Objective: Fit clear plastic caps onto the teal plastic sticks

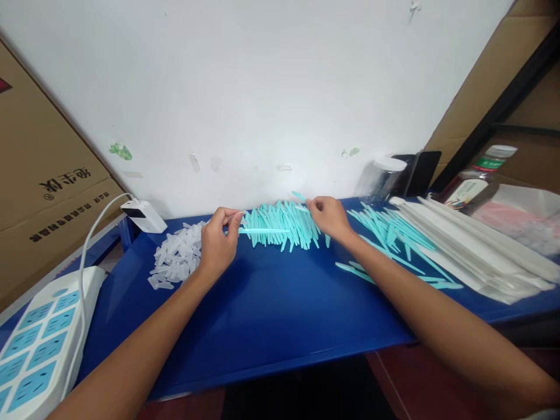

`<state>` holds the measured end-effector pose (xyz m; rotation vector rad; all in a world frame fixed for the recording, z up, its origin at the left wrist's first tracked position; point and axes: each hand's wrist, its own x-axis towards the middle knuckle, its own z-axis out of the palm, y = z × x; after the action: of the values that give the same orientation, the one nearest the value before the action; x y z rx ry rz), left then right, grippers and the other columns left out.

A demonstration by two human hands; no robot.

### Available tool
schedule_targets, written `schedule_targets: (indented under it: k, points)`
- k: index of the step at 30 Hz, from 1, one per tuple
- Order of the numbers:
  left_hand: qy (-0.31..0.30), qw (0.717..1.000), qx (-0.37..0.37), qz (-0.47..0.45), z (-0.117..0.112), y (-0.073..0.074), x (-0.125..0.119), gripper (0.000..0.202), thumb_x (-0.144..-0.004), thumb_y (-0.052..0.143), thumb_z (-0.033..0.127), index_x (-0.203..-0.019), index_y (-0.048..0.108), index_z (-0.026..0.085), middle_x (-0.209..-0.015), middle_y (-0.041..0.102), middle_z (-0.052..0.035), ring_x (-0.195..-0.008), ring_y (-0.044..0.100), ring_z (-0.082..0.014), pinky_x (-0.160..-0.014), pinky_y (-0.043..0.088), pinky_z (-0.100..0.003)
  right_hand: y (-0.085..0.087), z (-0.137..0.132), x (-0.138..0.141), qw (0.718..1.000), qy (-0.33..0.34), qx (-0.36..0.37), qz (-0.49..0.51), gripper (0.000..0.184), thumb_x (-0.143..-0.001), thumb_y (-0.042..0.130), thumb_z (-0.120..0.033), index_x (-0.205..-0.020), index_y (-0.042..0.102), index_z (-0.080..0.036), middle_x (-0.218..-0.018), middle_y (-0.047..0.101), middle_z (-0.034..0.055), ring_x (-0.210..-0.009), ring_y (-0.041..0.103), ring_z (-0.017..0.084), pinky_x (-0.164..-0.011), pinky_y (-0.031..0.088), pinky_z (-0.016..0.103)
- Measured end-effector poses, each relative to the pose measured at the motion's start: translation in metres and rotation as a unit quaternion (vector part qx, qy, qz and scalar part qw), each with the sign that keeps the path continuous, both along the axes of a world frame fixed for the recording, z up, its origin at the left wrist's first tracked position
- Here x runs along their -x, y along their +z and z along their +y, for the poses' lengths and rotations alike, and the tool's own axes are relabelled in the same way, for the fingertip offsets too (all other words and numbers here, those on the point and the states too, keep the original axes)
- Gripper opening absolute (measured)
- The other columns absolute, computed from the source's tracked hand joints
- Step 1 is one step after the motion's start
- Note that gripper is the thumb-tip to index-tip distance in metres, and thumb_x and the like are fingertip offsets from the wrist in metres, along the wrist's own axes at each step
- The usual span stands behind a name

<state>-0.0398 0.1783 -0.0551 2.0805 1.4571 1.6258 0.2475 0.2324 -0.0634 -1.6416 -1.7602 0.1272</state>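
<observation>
My left hand (222,236) is closed in a pinch on one end of a slim teal eyebrow razor (265,231), which points level to the right in front of the pile. My right hand (329,217) pinches another teal stick of the same kind (298,195), its tip sticking out up and to the left. Between and behind both hands lies a heap of teal razors (280,219). Just left of my left hand is a pile of frosted, translucent caps (177,256). More teal razors (391,227) lie loosely scattered beyond and under my right forearm.
A white power strip (41,344) and a white charger (143,216) with a cable are at left. White sleeves or bags (476,251) are stacked at right, near a lidded jar (385,178), phones (422,174) and a bottle (475,181). A wall (271,105) closes off the blue table's (262,315) back.
</observation>
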Motion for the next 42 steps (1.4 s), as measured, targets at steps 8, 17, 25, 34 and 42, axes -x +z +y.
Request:
schedule_targets:
  k: [8, 17, 25, 34, 42]
  points:
    - [0.018, 0.999, 0.001, 0.027, -0.001, -0.001, 0.000, 0.023, -0.101, 0.061, 0.040, -0.097, 0.069, 0.019, -0.070, 0.067, 0.0010, -0.062, 0.058, -0.0145, -0.064, 0.044, -0.027, 0.018, -0.014, -0.002, 0.982, 0.051, 0.166, -0.069, 0.072, -0.105, 0.025, -0.067, -0.063, 0.058, -0.019, -0.068, 0.065, 0.0112, -0.065, 0.059, 0.022, -0.060, 0.031, 0.031]
    - [0.014, 0.999, 0.009, 0.042, 0.002, -0.004, 0.001, 0.024, -0.101, 0.060, 0.040, -0.098, 0.070, 0.019, -0.065, 0.062, 0.0029, -0.059, 0.055, -0.0133, -0.063, 0.042, -0.026, 0.034, -0.035, -0.016, 0.962, 0.184, 0.198, -0.031, 0.038, -0.093, 0.063, -0.049, -0.101, 0.078, -0.015, -0.100, 0.077, 0.0111, -0.089, 0.068, 0.025, -0.074, 0.046, 0.031]
    - [-0.026, 0.999, 0.028, -0.007, 0.000, -0.008, -0.001, 0.027, -0.102, 0.058, 0.044, -0.099, 0.067, 0.020, -0.067, 0.062, 0.0019, -0.061, 0.055, -0.0144, -0.064, 0.044, -0.027, 0.040, -0.042, -0.007, 0.962, 0.212, 0.166, 0.053, 0.040, -0.099, 0.054, -0.048, -0.084, 0.074, -0.016, -0.097, 0.077, 0.0119, -0.083, 0.064, 0.023, -0.074, 0.046, 0.033]
    - [-0.162, 0.980, 0.110, 0.028, -0.019, -0.002, -0.016, 0.027, -0.102, 0.058, 0.044, -0.101, 0.070, 0.020, -0.070, 0.065, 0.0012, -0.060, 0.052, -0.0140, -0.057, 0.038, -0.027, 0.038, -0.069, 0.025, 0.919, 0.353, 0.152, 0.086, 0.041, -0.101, 0.057, -0.051, -0.085, 0.073, -0.017, -0.073, 0.070, 0.0028, -0.065, 0.061, 0.017, -0.064, 0.043, 0.028]
    - [-0.216, 0.960, 0.137, 0.115, -0.020, 0.004, -0.016, 0.031, -0.105, 0.052, 0.043, -0.105, 0.074, 0.021, -0.081, 0.072, -0.0006, -0.067, 0.058, -0.0150, -0.063, 0.042, -0.027, 0.031, -0.071, 0.026, 0.917, 0.384, 0.096, 0.048, 0.032, -0.102, 0.059, -0.040, -0.088, 0.078, -0.018, -0.082, 0.076, 0.0036, -0.073, 0.065, 0.016, -0.069, 0.042, 0.027]
